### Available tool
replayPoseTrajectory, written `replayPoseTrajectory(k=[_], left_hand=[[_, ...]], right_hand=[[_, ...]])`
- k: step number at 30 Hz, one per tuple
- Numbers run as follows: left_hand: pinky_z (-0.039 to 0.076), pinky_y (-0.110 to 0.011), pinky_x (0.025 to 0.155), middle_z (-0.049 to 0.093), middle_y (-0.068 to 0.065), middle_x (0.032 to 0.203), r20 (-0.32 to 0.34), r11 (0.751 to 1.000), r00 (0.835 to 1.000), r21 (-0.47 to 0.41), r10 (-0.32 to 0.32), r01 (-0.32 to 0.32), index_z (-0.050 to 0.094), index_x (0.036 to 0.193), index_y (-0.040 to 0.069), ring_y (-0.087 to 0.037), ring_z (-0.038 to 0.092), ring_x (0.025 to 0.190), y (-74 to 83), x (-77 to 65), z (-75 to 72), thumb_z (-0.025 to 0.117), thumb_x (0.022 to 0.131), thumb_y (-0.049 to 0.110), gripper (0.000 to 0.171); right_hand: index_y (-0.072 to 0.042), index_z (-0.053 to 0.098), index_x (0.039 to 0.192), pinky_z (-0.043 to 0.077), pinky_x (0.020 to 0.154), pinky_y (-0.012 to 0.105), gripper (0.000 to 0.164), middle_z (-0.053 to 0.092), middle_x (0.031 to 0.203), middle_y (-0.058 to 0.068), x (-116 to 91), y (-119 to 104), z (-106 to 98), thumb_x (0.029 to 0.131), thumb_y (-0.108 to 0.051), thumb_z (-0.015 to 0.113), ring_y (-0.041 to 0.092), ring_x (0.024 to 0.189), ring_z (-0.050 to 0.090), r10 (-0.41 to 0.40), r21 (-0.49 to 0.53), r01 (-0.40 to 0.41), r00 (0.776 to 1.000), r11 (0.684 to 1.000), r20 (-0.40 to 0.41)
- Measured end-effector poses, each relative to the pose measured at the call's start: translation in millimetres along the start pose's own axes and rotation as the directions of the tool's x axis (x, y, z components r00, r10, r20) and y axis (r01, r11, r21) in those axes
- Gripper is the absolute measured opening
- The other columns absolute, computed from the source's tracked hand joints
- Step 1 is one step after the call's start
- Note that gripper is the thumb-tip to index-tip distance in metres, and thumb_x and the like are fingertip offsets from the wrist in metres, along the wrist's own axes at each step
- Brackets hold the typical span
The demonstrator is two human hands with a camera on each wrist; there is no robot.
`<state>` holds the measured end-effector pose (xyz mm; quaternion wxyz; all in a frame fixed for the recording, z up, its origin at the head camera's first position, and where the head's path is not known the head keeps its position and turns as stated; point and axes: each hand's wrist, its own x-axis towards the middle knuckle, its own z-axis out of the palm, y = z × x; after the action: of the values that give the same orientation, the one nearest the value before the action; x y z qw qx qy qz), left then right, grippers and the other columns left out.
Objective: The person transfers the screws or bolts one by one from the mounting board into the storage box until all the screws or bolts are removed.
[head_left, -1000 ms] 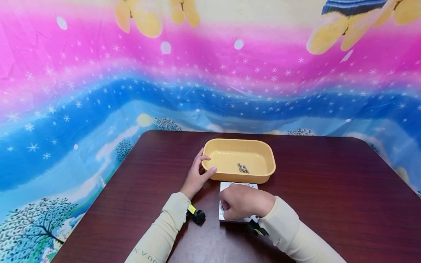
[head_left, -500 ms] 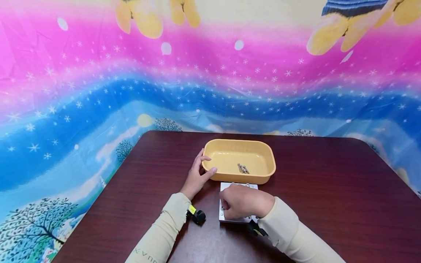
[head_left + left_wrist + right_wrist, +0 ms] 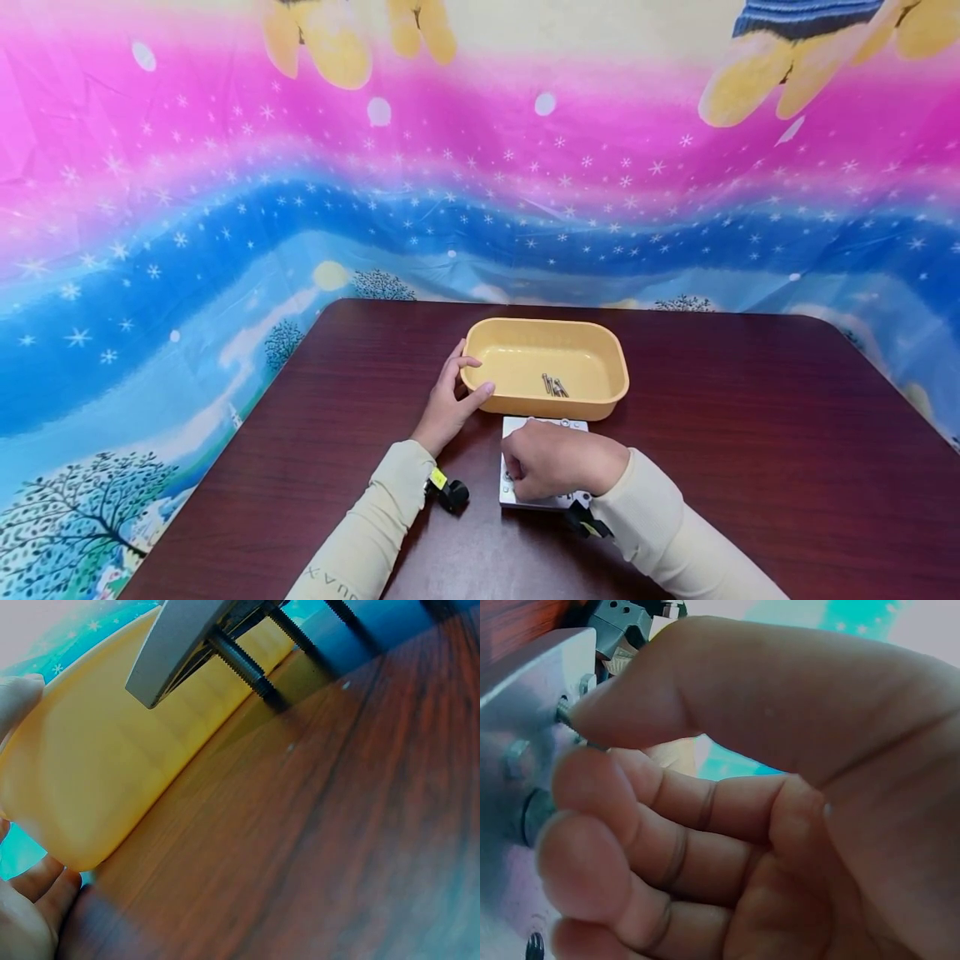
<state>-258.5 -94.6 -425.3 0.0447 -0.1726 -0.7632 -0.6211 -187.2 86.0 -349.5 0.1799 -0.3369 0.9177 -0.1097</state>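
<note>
There are two hands (image 3: 448,398) (image 3: 562,458), one bin (image 3: 546,407), one plate (image 3: 514,427).

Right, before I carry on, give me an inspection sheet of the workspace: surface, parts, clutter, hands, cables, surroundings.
Surface: dark wood-grain table, glossy.
Job's things: metal plate in front of the yellow tray, threaded shanks pointing down beneath it; several loose screws lie together in the tray.
Clutter: nothing seen.
Left hand: grips the tray's left end.
Right hand: over the plate, fingers curled, pinching a screw at the plate's surface; the screw's head is hidden.
Cables: nothing seen.
Surroundings: patterned backdrop, pink and blue with snowflakes, behind the table.
</note>
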Motion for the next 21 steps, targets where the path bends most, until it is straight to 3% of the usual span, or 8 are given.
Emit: replayPoseTrajectory(k=[7,16,21], left_hand=[[0.038,-0.044,0.105,0.015,-0.002,0.160,0.009,1.000,1.000,-0.019,0.008,-0.008,0.050,0.121,0.004,-0.028,0.039,0.135,-1.9,-0.2,0.2,0.068,0.091,0.018,0.039],[0.037,-0.045,0.105,0.015,-0.007,0.160,-0.002,0.999,0.999,-0.024,0.034,-0.034,0.050,0.121,0.002,-0.029,0.038,0.135,-2.7,0.6,1.1,0.068,0.091,0.015,0.038],[0.037,-0.044,0.106,0.016,-0.003,0.160,-0.001,1.000,1.000,-0.019,0.018,-0.018,0.049,0.123,0.001,-0.028,0.037,0.136,-2.6,0.4,0.2,0.068,0.091,0.017,0.041]], right_hand=[[-0.016,0.060,0.071,0.040,0.049,0.021,0.010,0.053,0.059,-0.011,-3,3,-2,0.074,-0.009,0.066,0.003,0.052,0.047,-0.047,0.035,0.048,0.999,0.998,-0.014],[-0.019,0.056,0.071,0.037,0.049,0.019,0.016,0.049,0.056,-0.011,-8,9,-9,0.078,-0.006,0.062,0.002,0.050,0.044,-0.113,0.093,0.117,0.992,0.989,-0.050],[-0.019,0.055,0.071,0.037,0.048,0.019,0.016,0.048,0.056,-0.011,-7,8,-10,0.079,-0.007,0.063,0.002,0.049,0.044,-0.124,0.104,0.129,0.991,0.986,-0.051]])
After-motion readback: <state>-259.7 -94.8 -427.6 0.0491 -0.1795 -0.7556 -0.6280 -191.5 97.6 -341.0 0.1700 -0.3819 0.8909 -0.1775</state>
